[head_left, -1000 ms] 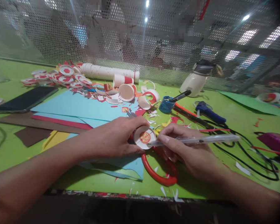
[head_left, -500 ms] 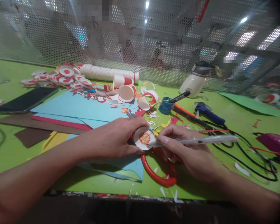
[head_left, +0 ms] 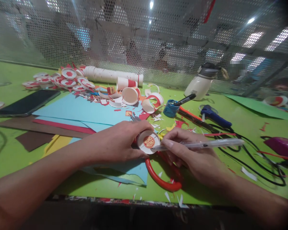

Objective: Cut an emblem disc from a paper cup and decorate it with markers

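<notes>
Hands at centre of the green table (head_left: 19,153): my left hand (head_left: 117,142) is closed around a small paper cup (head_left: 148,141), holding it on its side so that the round white base with its red-and-orange emblem faces me. My right hand (head_left: 194,156) pinches a clear pen (head_left: 201,144), which lies nearly level, its tip touching the lower right edge of the cup base. Beneath both hands lie red-handled scissors (head_left: 162,179), partly hidden by my right hand, and the corner of a light blue paper sheet (head_left: 86,110). Left of these, brown, red and yellow sheets are spread under the blue ones, with a dark phone (head_left: 26,102) beyond. Behind the cup, cut cup pieces (head_left: 131,95) and red scraps are scattered; a heap of cut discs (head_left: 62,80) and a long stack of cups (head_left: 110,75) lie near the mesh wall. To the right stand a blue pot (head_left: 170,108), a white bottle (head_left: 201,83), a blue glue gun (head_left: 216,116) and a black cable (head_left: 261,163).
</notes>
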Demonstrator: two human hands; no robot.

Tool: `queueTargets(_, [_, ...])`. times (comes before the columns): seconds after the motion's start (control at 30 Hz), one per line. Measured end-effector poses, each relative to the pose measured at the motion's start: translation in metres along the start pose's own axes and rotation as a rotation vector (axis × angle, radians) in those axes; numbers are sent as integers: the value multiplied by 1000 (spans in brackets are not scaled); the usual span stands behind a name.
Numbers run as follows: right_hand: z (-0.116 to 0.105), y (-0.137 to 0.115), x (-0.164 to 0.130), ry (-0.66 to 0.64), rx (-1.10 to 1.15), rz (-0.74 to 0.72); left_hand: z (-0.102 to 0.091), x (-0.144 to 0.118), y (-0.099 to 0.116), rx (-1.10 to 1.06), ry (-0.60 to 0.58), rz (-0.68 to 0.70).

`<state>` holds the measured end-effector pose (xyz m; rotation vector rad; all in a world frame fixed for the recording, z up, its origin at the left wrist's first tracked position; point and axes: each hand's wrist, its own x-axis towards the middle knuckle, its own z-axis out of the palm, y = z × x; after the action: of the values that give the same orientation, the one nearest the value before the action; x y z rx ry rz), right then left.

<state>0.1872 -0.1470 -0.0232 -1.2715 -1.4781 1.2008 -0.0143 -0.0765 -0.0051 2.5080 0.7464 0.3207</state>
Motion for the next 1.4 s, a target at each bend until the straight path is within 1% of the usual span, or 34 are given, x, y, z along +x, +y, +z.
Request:
queueTargets(0.17, [1,-1,-1,19,-12,0,0,0,0,18,8,-4])
queueTargets(0.37, [1,-1,-2,10,-20,2,0,0,0,29,2,-4])
queueTargets(0.7, [2,-2,-3,43,-72,-20,0,0,-2,-3,29,25])
queueTargets(0.77, [3,-2,-5,47,-129,-56,0,0,-1,3,25,21])
queueTargets(0.9, [3,-1,-7,80,-333,-195,0,1,0,29,24,14])
queueTargets(0.97, [3,-1,-8,90,-378,-235,1,1,-1,38,28,14])
queueTargets(1.1, [4,-2,-8,82,-380,-227,2,1,-2,35,35,14])
queueTargets(1.27, [5,2,-9,93,-361,-177,1,0,-1,56,39,15])
queueTargets(1.4, [6,2,-10,89,-384,-179,1,1,0,52,31,6])
